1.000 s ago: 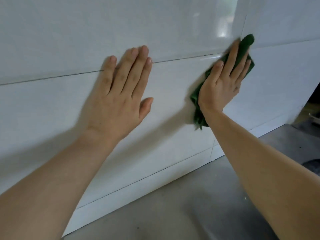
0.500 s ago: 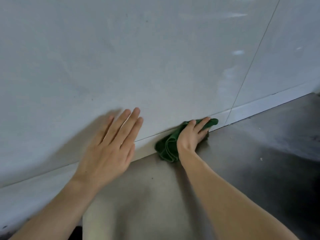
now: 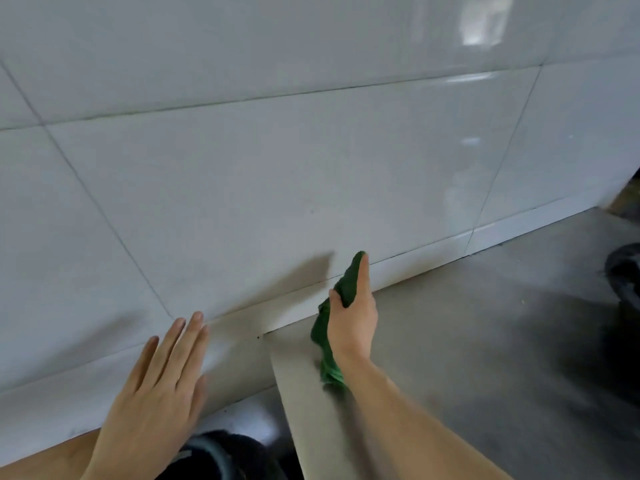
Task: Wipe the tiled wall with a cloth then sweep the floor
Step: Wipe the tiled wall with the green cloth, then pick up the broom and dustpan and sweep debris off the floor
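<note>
Green cloth (image 3: 349, 289) is gripped in the right hand (image 3: 353, 317); left hand (image 3: 162, 386) lies flat, fingers straight, against the tiled wall (image 3: 277, 168).

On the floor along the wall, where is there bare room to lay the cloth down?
The grey floor right of the right hand, along the white skirting, is bare up to the dark object at the right edge. The pale slab beside the green cloth also shows free surface. It is crowded by the left hand and the dark thing below it.
</note>
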